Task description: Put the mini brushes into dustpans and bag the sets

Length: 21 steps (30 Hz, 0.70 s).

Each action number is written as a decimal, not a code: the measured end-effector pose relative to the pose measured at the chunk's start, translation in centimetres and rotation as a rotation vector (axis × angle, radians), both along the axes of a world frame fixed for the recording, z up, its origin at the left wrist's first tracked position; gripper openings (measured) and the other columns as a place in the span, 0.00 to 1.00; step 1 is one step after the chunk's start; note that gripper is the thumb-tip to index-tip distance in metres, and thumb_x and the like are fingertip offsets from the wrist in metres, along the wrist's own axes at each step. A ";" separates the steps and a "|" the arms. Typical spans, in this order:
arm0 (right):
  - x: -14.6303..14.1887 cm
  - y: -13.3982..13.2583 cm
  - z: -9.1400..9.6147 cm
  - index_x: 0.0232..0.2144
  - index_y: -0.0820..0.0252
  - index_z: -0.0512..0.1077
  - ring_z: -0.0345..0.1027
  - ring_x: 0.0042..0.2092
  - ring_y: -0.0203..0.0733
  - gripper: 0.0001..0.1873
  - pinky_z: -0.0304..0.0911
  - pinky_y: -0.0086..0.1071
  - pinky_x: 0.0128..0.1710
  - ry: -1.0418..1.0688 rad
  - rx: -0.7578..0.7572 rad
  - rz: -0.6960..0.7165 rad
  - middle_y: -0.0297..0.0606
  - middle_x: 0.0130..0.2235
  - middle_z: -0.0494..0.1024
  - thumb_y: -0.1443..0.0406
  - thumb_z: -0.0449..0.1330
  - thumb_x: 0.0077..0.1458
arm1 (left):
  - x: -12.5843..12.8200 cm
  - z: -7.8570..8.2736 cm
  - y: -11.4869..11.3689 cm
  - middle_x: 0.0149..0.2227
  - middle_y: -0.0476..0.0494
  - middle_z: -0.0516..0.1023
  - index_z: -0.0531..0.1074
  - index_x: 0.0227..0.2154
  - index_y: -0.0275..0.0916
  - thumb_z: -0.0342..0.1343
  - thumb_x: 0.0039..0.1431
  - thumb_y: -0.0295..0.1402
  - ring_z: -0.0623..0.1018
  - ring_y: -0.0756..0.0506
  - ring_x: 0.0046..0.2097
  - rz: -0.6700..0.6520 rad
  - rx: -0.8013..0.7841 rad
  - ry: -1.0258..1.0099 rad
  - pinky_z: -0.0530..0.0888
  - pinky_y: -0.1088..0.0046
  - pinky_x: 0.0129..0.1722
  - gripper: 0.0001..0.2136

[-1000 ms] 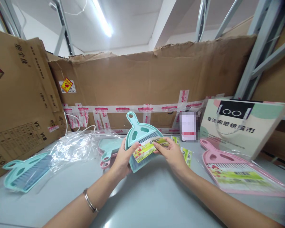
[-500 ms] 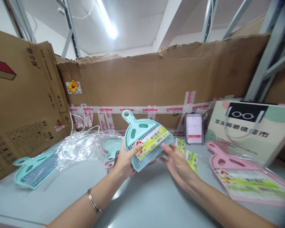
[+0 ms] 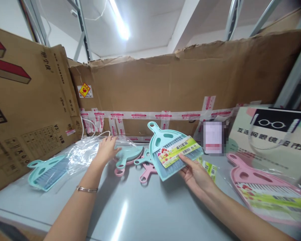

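Observation:
My right hand [image 3: 197,174] grips the lower right edge of a mint-green dustpan-and-brush set [image 3: 154,144], thumb on the front. A yellow-green printed card [image 3: 174,152] lies across its brush bristles, and the set is tilted above the table. My left hand [image 3: 106,150] is at the clear plastic bags [image 3: 82,155], its fingers apart; whether it touches the plastic I cannot tell. Just right of that hand rest stacked dustpans, a green one [image 3: 127,155] over a pink one. Between them and the held set lie a green brush [image 3: 143,159] and a pink brush [image 3: 147,172], partly hidden.
Another green dustpan set [image 3: 47,172] lies at the left. To the right is a bagged pink set [image 3: 263,187], in front of a paper carrier bag [image 3: 273,140]. More printed cards [image 3: 210,169] lie behind my right hand. Cardboard boxes [image 3: 145,87] wall the table's back and left.
My left hand has let go of the green dustpan set and moved left to the plastic bags. My right hand now holds the set alone, farther right in view. The view has shifted slightly.

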State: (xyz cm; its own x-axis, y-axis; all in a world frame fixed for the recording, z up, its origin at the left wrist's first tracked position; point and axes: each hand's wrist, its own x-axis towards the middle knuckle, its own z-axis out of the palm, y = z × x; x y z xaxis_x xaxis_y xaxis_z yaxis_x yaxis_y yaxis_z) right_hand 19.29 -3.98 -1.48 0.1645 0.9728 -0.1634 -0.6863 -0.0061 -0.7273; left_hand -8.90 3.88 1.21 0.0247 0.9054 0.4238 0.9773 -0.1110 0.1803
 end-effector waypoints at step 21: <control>-0.9 -1.3 -0.5 0.37 0.67 0.70 0.75 0.31 0.40 0.11 0.71 0.30 0.31 -0.243 -0.094 0.282 0.44 0.33 0.80 0.70 0.61 0.47 | 5.0 0.0 -2.4 0.28 0.47 0.70 0.73 0.30 0.38 0.47 0.58 0.31 0.71 0.50 0.30 -0.345 0.404 -0.077 0.68 0.75 0.31 0.09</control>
